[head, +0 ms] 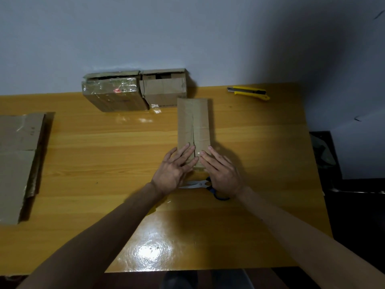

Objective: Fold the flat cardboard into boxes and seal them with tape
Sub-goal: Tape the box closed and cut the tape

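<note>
A narrow brown cardboard box (pixel 193 122) lies on the wooden table (pixel 104 147), its two top flaps meeting in a seam along its length. My left hand (pixel 177 167) presses flat on the near end of the left flap, fingers straight. Beside it, my right hand (pixel 220 170) presses flat on the near end of the right flap. A shiny bit of clear tape shows between my fingertips at the seam. Two assembled boxes, a taped one (pixel 113 92) and a plain one (pixel 164 88), stand against the wall behind.
Scissors (pixel 208 185) with blue handles lie on the table just under my hands. A yellow utility knife (pixel 249 92) rests at the back right. Flat cardboard sheets (pixel 18 159) are stacked at the left edge. The table's right edge drops to a dark area.
</note>
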